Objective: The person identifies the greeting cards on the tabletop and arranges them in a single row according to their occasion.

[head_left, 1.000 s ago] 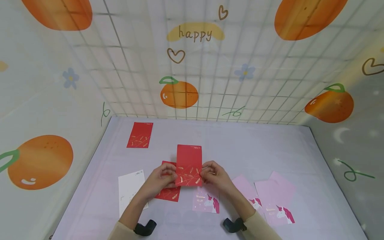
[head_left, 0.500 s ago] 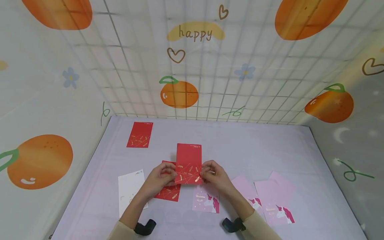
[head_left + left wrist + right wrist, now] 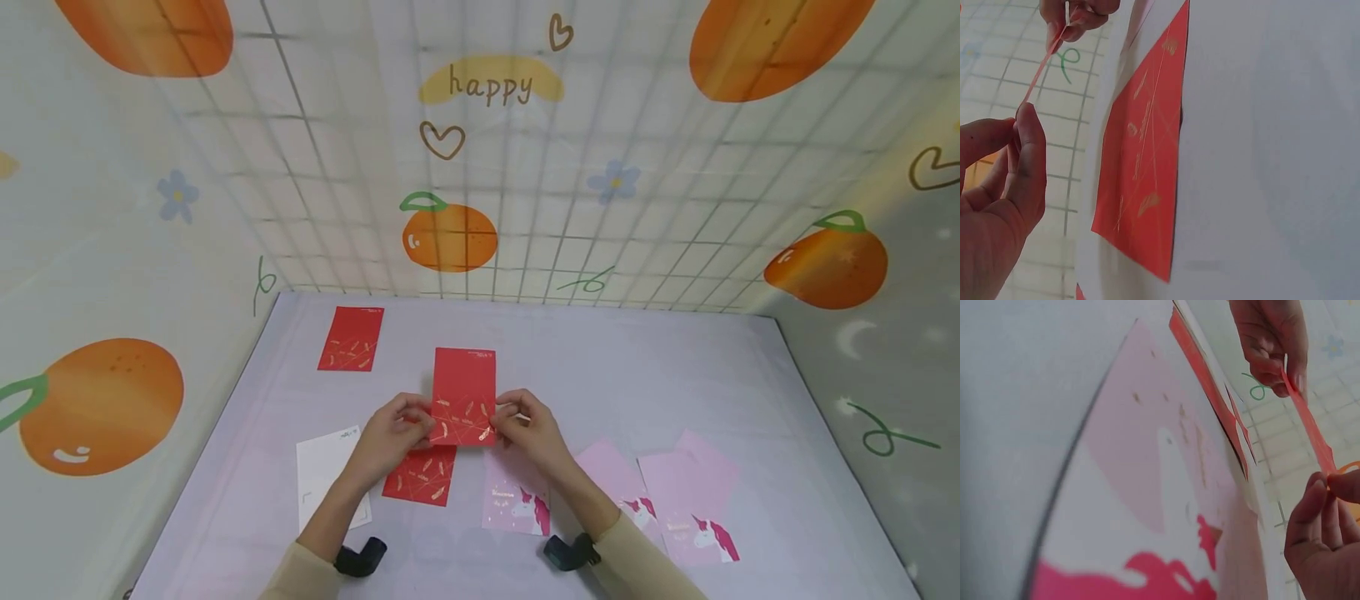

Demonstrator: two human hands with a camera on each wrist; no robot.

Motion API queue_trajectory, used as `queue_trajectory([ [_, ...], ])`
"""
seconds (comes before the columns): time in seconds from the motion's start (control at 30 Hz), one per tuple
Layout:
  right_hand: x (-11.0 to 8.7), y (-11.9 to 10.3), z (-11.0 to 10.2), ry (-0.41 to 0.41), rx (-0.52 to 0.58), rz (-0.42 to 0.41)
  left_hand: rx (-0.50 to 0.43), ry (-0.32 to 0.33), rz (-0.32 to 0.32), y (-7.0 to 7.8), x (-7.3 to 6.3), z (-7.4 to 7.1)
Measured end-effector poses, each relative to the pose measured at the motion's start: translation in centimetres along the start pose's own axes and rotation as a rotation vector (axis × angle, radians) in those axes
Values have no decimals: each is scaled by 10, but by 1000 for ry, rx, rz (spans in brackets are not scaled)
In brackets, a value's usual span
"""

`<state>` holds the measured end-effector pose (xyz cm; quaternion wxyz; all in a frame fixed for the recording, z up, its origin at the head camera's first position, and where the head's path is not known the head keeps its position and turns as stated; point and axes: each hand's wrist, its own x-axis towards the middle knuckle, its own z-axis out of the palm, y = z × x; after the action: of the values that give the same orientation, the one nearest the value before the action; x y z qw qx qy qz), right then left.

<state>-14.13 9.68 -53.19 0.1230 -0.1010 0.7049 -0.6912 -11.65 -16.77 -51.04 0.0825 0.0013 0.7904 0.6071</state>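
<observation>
A red card [image 3: 464,392] with gold feather prints is held up above the table in the head view. My left hand [image 3: 393,433] pinches its lower left edge between thumb and fingers. The lower right edge is pinched by my right hand [image 3: 528,425]. Both wrist views show the card edge-on, a thin red strip [image 3: 1040,75] stretched between the two hands. Below it lies a second red card [image 3: 422,477], its top hidden behind the held one. A pink unicorn card [image 3: 516,504] lies under my right hand, partly covered.
Another red card [image 3: 351,339] lies at the back left of the table [image 3: 637,375]. A white card [image 3: 322,467] sits partly under my left forearm. On the right are more pink unicorn cards [image 3: 686,500], overlapping. A patterned curtain [image 3: 525,167] stands behind the table.
Both hands have moved the held red card slightly up and to the left, uncovering more of the pink card. The grip on it is unchanged, and the cards on the table stay put.
</observation>
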Motion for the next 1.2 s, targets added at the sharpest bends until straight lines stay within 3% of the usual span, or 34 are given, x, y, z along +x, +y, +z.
queue_trajectory([
  [0.3, 12, -36, 17, -37, -33, -11, 144, 99, 28, -2, 16, -19],
  [0.53, 44, -20, 28, -16, -30, -8, 211, 113, 44, 2, 34, -37],
  [0.8, 77, -19, 45, 25, -75, -32, 234, 111, 48, 1, 56, -62],
  [1.0, 101, -21, 58, 15, -120, -23, 380, 137, 44, -3, 76, -82],
  [1.2, 122, -20, 70, 10, -156, 54, 473, 178, 27, -11, 96, -93],
])
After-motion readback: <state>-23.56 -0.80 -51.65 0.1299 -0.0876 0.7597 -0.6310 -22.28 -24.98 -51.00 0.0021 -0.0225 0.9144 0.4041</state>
